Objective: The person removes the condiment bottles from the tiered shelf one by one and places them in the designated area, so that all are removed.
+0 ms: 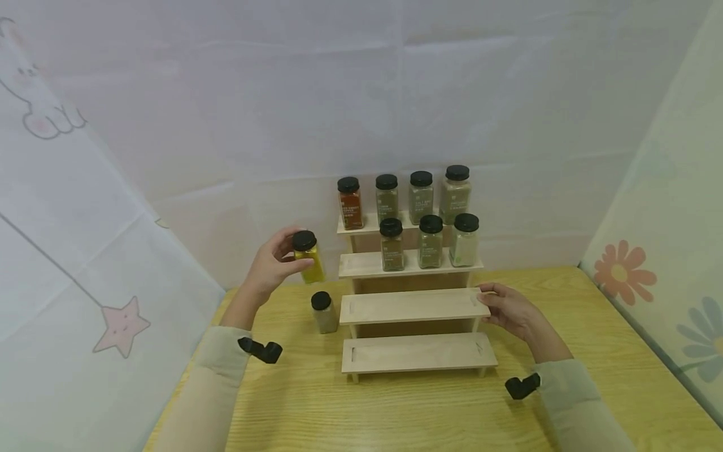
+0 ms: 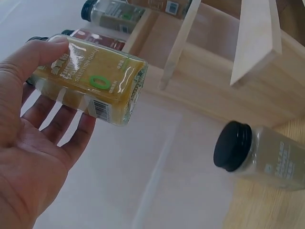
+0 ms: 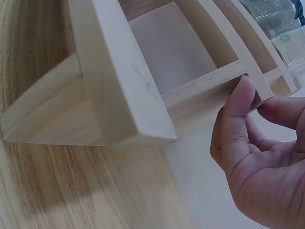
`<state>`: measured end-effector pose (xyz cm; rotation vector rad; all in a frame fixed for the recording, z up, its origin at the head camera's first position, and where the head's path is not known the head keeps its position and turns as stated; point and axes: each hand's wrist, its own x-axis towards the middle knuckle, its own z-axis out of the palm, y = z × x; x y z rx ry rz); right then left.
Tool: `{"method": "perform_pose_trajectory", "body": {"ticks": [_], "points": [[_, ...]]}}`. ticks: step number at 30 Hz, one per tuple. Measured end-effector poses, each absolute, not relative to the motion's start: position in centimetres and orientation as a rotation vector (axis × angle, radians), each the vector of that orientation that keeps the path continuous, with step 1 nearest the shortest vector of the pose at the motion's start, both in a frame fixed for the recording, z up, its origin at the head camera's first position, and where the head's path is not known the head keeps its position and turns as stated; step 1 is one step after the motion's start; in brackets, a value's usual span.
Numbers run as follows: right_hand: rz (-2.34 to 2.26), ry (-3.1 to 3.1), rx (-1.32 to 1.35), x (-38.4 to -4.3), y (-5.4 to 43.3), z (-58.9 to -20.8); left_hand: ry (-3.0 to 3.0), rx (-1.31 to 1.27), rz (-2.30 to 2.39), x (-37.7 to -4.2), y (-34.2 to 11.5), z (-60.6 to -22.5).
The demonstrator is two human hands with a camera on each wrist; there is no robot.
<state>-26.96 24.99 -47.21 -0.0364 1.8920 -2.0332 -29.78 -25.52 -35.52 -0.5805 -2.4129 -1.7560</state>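
My left hand point(image 1: 275, 262) holds a spice jar of yellow powder point(image 1: 310, 262) with a black lid, raised above the table left of the tiered wooden rack point(image 1: 418, 358). In the left wrist view, the thumb and fingers pinch this jar point(image 2: 95, 78) near its lid end. Just below it, a greyish spice jar point(image 1: 324, 316) stands upright on the table. My right hand point(image 1: 511, 312) pinches the right end of the rack's second shelf from the bottom. The right wrist view shows thumb and fingertips point(image 3: 245, 93) on that board's corner.
Several black-lidded spice jars stand on the rack's top shelf, including a red one point(image 1: 351, 207). Three more, one of them pale green point(image 1: 465, 245), stand on the shelf below, toward its right. The wooden table point(image 1: 407, 414) meets a white cloth backdrop point(image 1: 282, 125).
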Motion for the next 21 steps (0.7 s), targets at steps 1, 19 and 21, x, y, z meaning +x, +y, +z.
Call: {"method": "perform_pose_trajectory", "body": {"ticks": [1,19,21], "points": [[-2.037,1.888,-0.037,-27.0,25.0,-47.2,-2.412,-0.585,-1.753,-29.8,-25.8,-35.7],[-2.062,1.862,-0.046,-26.9,25.1,-47.4,-2.490,-0.503,-1.753,-29.1,-30.6,-39.0],[-2.060,1.863,-0.044,-26.8,25.1,-47.3,-2.506,-0.473,-1.749,-29.1,-31.1,-39.4]]}}
